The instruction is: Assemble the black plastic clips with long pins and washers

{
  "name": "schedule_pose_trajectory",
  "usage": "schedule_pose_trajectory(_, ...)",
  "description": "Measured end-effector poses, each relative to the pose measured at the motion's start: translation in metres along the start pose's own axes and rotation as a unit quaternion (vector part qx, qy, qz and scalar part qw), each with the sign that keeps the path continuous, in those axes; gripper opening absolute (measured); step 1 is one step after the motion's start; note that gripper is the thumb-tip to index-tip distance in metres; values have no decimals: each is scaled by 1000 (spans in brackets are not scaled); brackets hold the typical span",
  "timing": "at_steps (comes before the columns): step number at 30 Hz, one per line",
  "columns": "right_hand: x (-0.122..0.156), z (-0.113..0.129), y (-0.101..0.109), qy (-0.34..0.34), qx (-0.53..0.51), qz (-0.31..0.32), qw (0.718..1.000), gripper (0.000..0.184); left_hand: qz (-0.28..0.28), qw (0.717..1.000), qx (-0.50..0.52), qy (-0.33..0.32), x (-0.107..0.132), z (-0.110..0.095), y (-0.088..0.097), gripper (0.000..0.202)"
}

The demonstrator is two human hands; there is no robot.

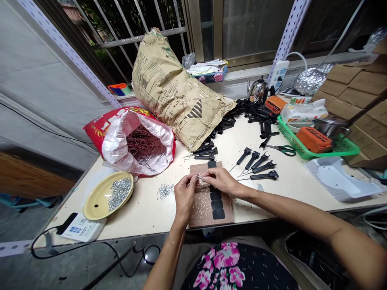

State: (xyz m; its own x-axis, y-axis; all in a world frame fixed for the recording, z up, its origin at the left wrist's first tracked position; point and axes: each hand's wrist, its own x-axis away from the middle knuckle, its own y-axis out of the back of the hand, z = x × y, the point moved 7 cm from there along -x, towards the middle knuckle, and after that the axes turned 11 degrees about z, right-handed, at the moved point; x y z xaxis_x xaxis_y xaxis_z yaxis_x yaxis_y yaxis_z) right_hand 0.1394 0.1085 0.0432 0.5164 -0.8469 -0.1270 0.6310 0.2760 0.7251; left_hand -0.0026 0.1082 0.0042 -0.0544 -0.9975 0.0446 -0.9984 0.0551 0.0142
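My left hand and my right hand meet over a brown board at the table's front edge. Both pinch a thin metal pin between their fingertips. A row of black handle pieces lies along the board. Small silvery bits are scattered just left of my left hand. Finished black-handled tools lie to the right of my right hand.
A yellow plate with small metal parts sits at the left. Behind it a red-and-white bag holds thin rods, and a large paper sack leans at the back. Scissors, a green basket and a white tray stand to the right.
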Motion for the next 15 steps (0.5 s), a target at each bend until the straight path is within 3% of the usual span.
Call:
schedule_pose_trajectory(3,3,5,4,29,137,-48,989,24,1,998,60,19,-3,4,-2,30)
schedule_pose_trajectory(6,7,18,1,110,277,-60,953,29,35,978,187,81,-7,14,-10,35)
schedule_pose_trajectory(10,7,22,2,142,326,-61,933,30,60,959,246,126,-9,18,-14,37)
schedule_pose_trajectory(15,6,22,3,127,355,-81,923,31,32,974,202,94,-8,15,-9,36)
